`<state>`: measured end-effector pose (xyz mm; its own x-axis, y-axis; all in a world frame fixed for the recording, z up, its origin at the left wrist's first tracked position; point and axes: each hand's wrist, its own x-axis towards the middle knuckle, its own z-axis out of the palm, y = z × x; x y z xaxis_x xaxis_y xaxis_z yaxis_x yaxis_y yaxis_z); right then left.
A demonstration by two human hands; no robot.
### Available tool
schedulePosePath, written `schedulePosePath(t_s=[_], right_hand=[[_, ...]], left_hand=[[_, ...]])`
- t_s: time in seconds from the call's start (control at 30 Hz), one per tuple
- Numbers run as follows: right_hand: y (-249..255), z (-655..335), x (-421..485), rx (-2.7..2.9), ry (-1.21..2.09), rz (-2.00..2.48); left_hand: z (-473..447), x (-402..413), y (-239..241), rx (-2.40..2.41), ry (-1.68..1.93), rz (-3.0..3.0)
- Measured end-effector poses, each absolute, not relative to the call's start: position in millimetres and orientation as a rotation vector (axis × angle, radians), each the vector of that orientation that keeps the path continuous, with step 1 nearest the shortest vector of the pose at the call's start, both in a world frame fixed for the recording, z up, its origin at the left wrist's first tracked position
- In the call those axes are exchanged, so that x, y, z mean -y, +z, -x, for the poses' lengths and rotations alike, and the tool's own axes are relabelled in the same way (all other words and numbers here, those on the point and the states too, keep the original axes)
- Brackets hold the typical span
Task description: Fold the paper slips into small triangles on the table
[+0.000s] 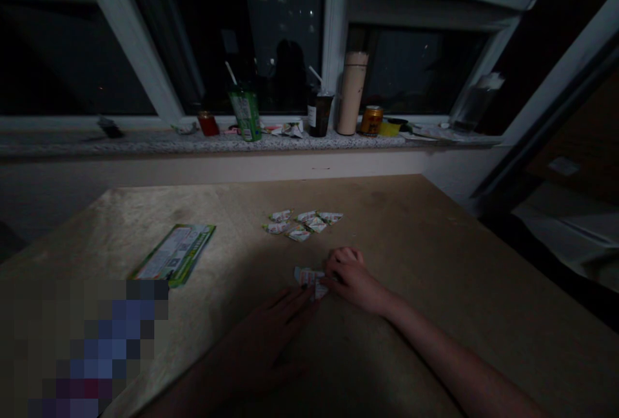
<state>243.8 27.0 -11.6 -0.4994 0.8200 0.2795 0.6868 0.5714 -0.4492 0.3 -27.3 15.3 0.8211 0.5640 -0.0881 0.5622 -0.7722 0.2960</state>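
A small folded piece of printed paper [308, 278] lies on the wooden table [435, 244] in front of me. My right hand [352, 277] has its fingers curled and pressed onto the paper's right edge. My left hand [275, 331] lies flat with fingers stretched out, fingertips touching the paper's lower left side. Beyond them sit several small folded paper pieces [302, 224] in a loose cluster. The light is dim and finer detail of the fold is hard to make out.
A green and white printed leaflet [175, 253] lies on the table's left. The stone windowsill [145, 142] behind holds a green cup with straw [245, 113], a dark cup [319, 111], a tall beige flask [351, 92], a red jar [208, 123] and a can [371, 120].
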Motion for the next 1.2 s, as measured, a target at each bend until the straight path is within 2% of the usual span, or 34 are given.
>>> schedulePosePath(t_s=[0.3, 1.2], right_hand=[[-14.6, -238.2, -24.1, 2.399, 0.223, 1.273], [-13.2, -233.7, -22.1, 2.369, 0.277, 1.323]], left_hand=[[-4.3, 31.3, 14.2, -0.876, 0.034, -2.678], [-3.6, 28.7, 13.7, -0.897, 0.060, -2.650]])
